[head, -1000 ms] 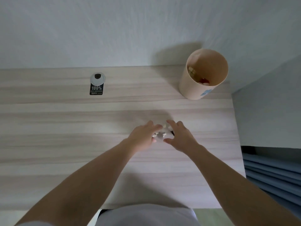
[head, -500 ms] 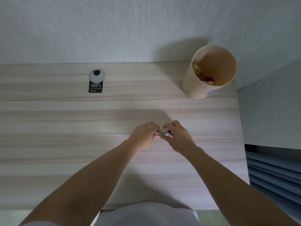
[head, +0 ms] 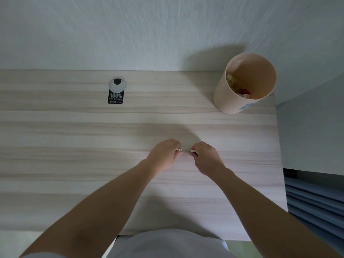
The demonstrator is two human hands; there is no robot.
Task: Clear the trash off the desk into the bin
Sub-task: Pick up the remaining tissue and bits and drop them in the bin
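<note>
A: what does the trash even look like?
B: tiny white scraps (head: 179, 149), mostly hidden tbh. left hand (head: 163, 155) and right hand (head: 206, 157) each pinch a bit at the fingertips, close together over the mid desk (head: 74, 138).
A: and the bin?
B: beige bin (head: 226, 98), far right corner, well apart from the hands, some stuff inside.

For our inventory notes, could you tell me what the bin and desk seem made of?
The bin looks like smooth beige plastic: thin, even wall with a soft sheen, though coated card is possible. The desk looks like matte wood-grain laminate: pale, flat, straight streaks; real wood veneer cannot be ruled out.
</note>
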